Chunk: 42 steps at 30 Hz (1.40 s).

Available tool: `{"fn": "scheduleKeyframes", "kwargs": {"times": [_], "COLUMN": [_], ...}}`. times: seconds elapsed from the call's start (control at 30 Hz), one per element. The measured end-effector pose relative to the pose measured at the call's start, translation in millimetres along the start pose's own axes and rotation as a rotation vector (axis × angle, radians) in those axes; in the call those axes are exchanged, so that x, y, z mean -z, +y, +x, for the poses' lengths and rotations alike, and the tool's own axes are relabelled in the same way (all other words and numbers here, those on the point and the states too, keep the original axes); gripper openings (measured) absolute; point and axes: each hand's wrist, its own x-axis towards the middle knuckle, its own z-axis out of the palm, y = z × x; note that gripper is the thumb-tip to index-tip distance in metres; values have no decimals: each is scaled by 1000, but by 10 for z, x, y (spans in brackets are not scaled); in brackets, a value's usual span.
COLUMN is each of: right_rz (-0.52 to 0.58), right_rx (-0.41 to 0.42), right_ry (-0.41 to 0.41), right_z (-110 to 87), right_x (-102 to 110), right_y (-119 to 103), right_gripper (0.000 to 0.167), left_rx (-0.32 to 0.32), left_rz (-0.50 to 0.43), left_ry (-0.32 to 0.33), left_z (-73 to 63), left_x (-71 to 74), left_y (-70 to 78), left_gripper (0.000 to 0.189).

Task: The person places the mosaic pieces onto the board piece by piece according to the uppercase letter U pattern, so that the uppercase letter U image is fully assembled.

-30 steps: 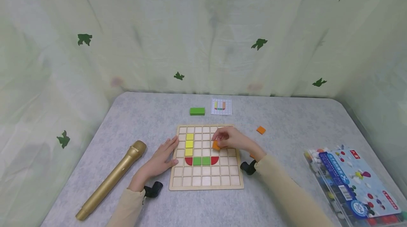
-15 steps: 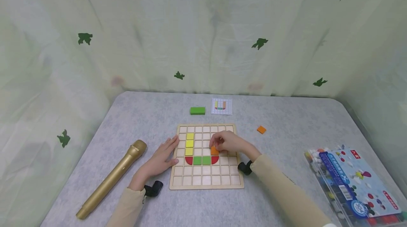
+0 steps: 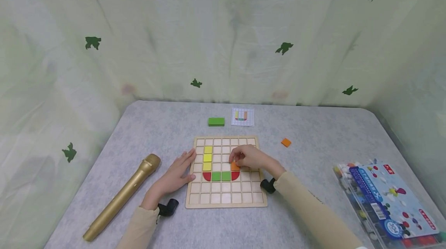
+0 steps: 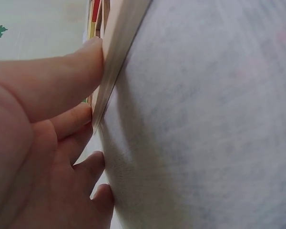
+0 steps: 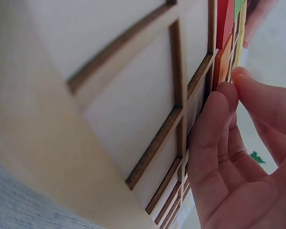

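Observation:
A wooden grid board lies on the table. In it, a column of yellow square tiles stands above a red quarter-round tile; green square tiles and a second red quarter-round continue the row. My right hand pinches an orange square tile at the cell directly above the right red piece. In the right wrist view, thumb and fingertips meet at the orange tile's edge. My left hand rests against the board's left edge, fingers extended, thumb touching the wooden side.
Behind the board lie a green block and a pattern card. Another orange tile sits on the table to the right. A gold microphone lies at left, a boxed set at right.
My right hand has moved slightly left and nearer with the orange tile, from tilted above the grid to the cell above the right red piece. The left hand stays put.

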Motion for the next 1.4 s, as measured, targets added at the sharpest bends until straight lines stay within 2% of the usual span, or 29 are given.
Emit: {"fn": "scheduleKeyframes", "kwargs": {"times": [0.1,0.27,0.43,0.63,1.0,1.2,1.4], "right_rz": [57,215,337,407,365,341,271], "right_rx": [-10,0,25,4,-78,-104,-132], "right_ry": [14,61,103,176,268,245,208], "right_z": [-24,-131,-290,-518,-855,-950,-1005], "right_x": [8,73,185,304,448,442,416], "right_y": [7,70,190,324,510,579,596], "right_gripper": [17,17,23,28,29,31,31], "left_rx": [-1,-5,1,11,19,15,12], "left_rz": [-4,-6,-3,-2,-6,-4,-2], "left_ry": [1,2,0,-5,-17,-16,-13], "left_z": [1,0,-4,0,3,5,6], "left_x": [-3,-2,1,5,9,12,14], "left_y": [3,8,14,22,23,29,32], "left_gripper": [67,67,68,68,68,68,68]}}
